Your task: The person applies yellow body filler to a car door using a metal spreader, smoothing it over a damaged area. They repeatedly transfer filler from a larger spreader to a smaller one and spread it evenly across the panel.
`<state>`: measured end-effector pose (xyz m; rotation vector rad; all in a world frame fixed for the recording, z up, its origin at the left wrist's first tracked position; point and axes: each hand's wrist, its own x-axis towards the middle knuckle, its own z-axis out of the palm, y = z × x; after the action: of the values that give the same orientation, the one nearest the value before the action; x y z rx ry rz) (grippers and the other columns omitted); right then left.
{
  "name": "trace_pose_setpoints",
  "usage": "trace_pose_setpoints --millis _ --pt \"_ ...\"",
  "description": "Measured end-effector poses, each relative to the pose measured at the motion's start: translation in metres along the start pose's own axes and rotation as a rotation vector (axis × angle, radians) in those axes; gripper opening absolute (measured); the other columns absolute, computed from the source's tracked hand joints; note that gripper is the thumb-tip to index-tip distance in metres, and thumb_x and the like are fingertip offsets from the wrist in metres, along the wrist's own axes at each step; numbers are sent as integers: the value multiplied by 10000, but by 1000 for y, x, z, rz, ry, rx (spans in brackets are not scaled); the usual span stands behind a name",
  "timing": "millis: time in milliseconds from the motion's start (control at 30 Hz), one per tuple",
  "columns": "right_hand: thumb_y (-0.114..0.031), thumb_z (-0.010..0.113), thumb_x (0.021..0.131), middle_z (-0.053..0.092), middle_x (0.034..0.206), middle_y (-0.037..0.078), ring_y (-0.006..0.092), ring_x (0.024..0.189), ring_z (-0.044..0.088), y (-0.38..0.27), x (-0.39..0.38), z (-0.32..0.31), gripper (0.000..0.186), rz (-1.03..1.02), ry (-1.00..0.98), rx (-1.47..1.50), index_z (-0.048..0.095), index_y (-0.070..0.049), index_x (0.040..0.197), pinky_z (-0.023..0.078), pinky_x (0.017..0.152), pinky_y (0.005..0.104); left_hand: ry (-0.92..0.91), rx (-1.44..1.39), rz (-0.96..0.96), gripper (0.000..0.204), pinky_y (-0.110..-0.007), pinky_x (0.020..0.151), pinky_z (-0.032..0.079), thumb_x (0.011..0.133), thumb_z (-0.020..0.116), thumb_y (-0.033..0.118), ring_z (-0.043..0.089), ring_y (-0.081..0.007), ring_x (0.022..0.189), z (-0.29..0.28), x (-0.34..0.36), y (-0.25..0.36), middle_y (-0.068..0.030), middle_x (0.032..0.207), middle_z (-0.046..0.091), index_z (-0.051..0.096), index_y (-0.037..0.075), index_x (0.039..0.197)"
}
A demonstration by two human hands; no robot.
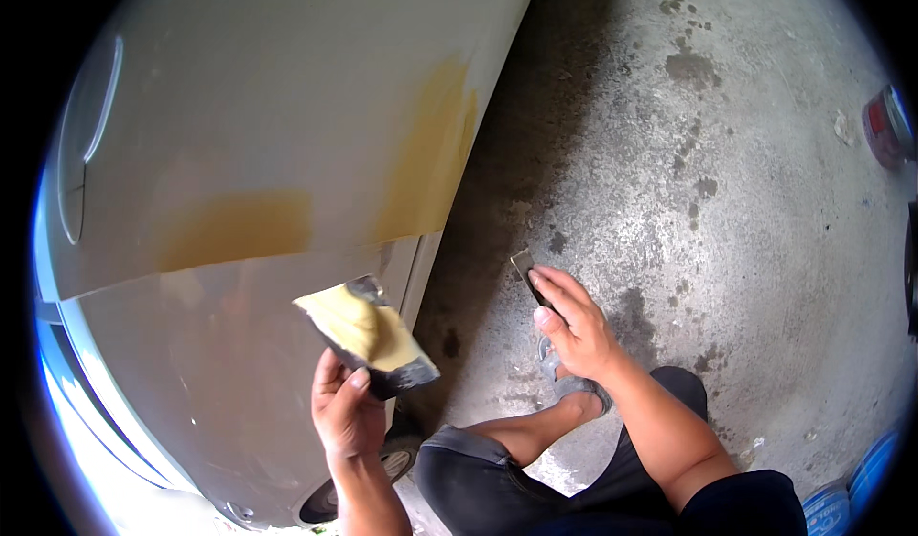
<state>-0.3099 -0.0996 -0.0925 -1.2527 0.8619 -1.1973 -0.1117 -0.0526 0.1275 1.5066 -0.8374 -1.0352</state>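
Observation:
My left hand [346, 412] is closed on the lower edge of a dark, flat mixing board [409, 375], held tilted in front of the car panel. Pale yellow putty [346, 321] lies in a thick mound on it. In my right hand [578, 328] is a putty knife [524, 266], its dark blade pointing up and left, apart from the board. The grey car body [287, 87] fills the left side. Two smeared patches of yellow filler show on it, a wide one [239, 228] and a taller one [421, 153] along the panel's edge.
A wheel [394, 464] sits low beside my left forearm. The concrete floor [765, 249] carries dark stains. A red-labelled can [885, 127] stands at the far right, and blue containers [830, 509] are at the lower right. My sandalled foot [581, 397] rests below my right hand.

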Motion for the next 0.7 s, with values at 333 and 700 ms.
trace_pose_setpoints --millis 333,700 --pt "-225 735 756 540 1299 78 353 1192 467 -93 3 -22 425 -431 -83 -532 651 -110 1156 416 930 460 -91 -48 -74 476 -303 1015 409 888 452 -99 546 -193 1184 40 -11 -36 -148 1282 569 419 -65 1361" --pt "-210 636 857 540 1282 98 366 1196 468 -41 -3 7 332 -373 -272 -547 639 -77 1161 408 942 465 -41 535 238 468 -314 1013 408 890 428 -106 542 -207 1186 12 -7 -28 -153 1286 564 433 -63 1356"
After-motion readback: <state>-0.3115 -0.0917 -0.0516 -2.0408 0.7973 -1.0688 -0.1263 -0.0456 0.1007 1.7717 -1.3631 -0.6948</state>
